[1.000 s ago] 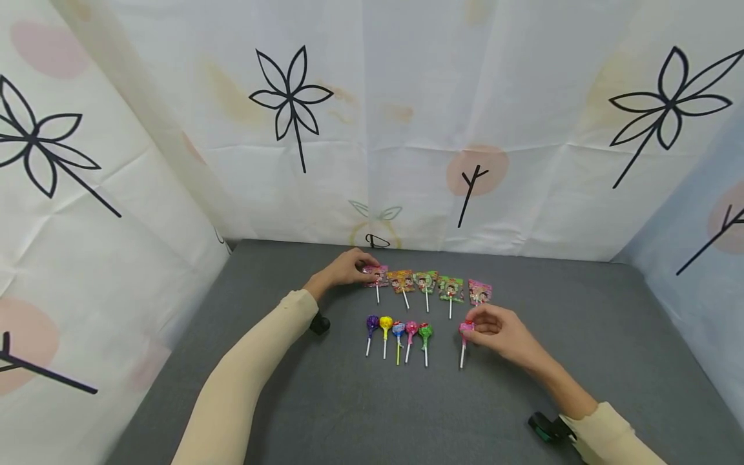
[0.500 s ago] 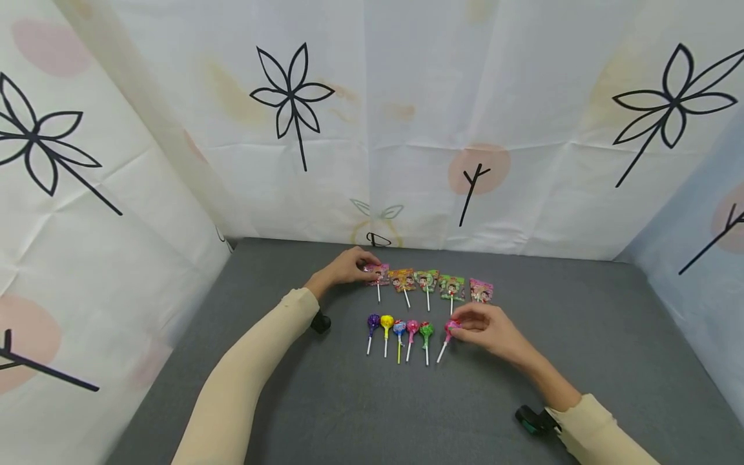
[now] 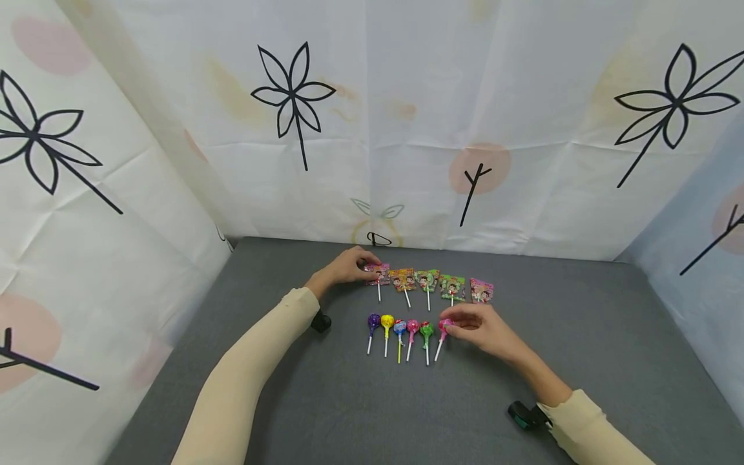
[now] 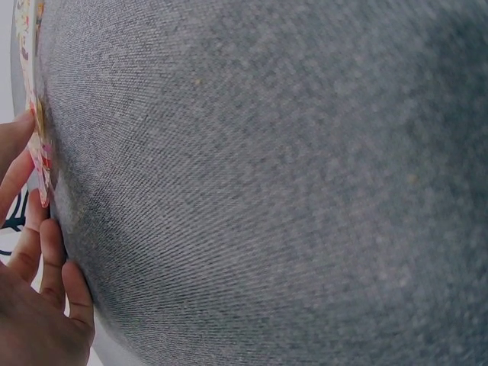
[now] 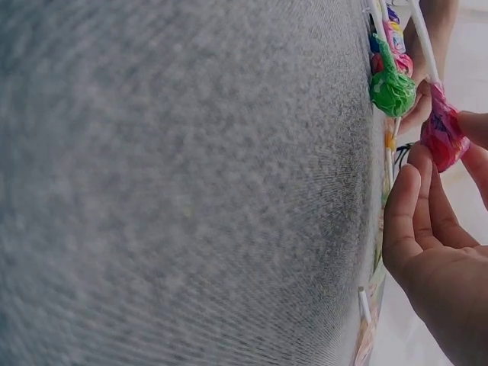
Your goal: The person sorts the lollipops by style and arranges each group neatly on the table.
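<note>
My right hand (image 3: 484, 330) pinches a pink-wrapped lollipop (image 5: 444, 140) by its round head between thumb and fingertips. Its white stick slants toward the front, just right of a green lollipop (image 3: 427, 330). That green one ends a front row with a purple (image 3: 374, 321), a yellow (image 3: 387, 321), a blue (image 3: 400, 327) and another pink lollipop (image 3: 413, 327). At the left end of the back row my left hand (image 3: 347, 266) holds a flat pink lollipop packet (image 3: 380, 274), thumb and finger on its edge in the left wrist view.
Farther right in the back row lie an orange packet (image 3: 402, 279), two green packets (image 3: 427, 279) and a pink packet (image 3: 482, 290). All rest on a grey cloth-covered table (image 3: 372, 413). A white patterned curtain (image 3: 407, 129) stands behind and at the sides.
The right hand has moved left with the pink lollipop, bringing it beside the green one; its stick has tilted from nearly straight to slanted. My left hand stays on its packet.
</note>
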Available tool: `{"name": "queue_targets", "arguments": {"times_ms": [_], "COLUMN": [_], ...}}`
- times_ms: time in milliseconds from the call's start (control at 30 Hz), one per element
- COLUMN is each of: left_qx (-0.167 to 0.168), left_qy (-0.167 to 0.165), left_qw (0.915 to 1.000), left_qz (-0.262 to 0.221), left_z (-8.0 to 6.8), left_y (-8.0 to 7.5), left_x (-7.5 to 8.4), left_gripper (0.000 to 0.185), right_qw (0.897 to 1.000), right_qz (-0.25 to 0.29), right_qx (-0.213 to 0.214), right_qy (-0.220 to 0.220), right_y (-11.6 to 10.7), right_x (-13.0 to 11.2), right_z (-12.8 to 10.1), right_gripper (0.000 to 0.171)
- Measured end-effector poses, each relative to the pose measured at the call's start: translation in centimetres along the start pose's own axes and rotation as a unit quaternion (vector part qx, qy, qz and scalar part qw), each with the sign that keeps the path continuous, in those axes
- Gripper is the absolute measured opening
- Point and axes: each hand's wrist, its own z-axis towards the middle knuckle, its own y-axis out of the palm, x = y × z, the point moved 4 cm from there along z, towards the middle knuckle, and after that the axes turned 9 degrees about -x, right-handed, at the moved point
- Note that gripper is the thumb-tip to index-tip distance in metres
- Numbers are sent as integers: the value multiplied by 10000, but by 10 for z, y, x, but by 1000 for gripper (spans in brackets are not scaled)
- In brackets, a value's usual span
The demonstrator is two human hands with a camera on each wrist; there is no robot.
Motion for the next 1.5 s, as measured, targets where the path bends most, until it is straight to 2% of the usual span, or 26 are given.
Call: {"name": "queue_targets", "arguments": {"times_ms": [167,600,1133,1233,1500], "left_qx": [-42,-52,-74,-65,-37], "left_qy": [-163,-96,-192,-128,-145], "left_qw": [9999,9999,9998,9999,9999], "left_qz": [-6,49,7,19,26], "left_z": [0,0,0,0,-4], "left_y": [0,0,2,2,0], "left_x": [0,0,-2,-2,-2], "left_gripper": [33,33,35,34,35], "right_qw": [9997,9973,9982,9984,9988], "right_qz": [-9,-278,-373,-390,-333], "right_qx": [-232,-676,-456,-405,-364], "right_qy": [-77,-35,106,53,72], "right_y": [2,0,2,2,-1], "right_x": [1,6,10,9,3], "right_z": [2,7,8,7,3], "right_gripper": [23,19,17,18,30]}}
